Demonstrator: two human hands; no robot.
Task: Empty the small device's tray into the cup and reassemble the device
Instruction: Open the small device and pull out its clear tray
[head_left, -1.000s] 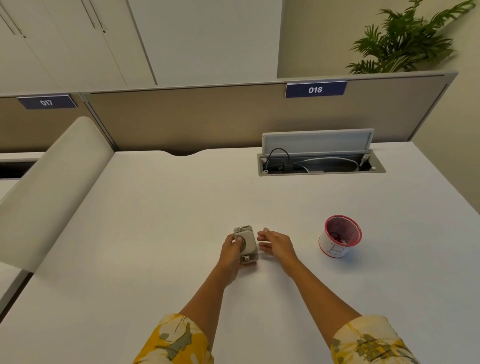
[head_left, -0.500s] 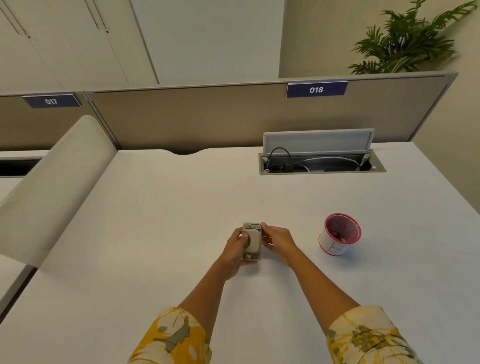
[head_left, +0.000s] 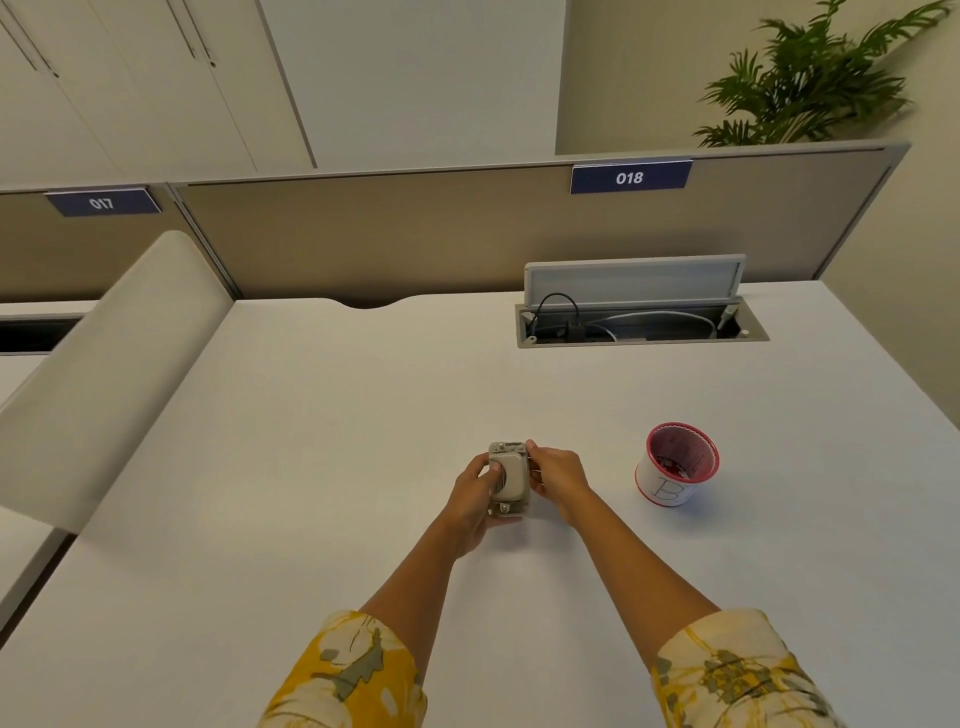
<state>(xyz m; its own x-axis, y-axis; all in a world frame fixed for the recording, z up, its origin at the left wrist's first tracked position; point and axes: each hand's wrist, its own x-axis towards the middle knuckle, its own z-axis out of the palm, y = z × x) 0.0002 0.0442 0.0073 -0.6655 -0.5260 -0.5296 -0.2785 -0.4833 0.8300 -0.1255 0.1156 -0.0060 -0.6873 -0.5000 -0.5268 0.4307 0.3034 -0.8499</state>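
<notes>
A small beige device (head_left: 509, 478) with a rounded front sits between both hands, just above the white desk (head_left: 311, 467). My left hand (head_left: 475, 496) wraps its left side, thumb on the round front face. My right hand (head_left: 553, 475) grips its right edge with the fingertips near the top corner. The cup (head_left: 678, 465), white with a red rim and red inside, stands upright on the desk to the right of my right hand, about a hand's width away. Its contents are too dark to make out.
An open cable hatch (head_left: 641, 319) with wires lies in the desk at the back right. A beige partition (head_left: 415, 234) closes the far edge. A padded divider (head_left: 104, 374) runs along the left side. A plant (head_left: 810, 78) stands behind the partition.
My right hand, open beside the device a second ago, has closed onto its right side. The device has turned more upright between both hands.
</notes>
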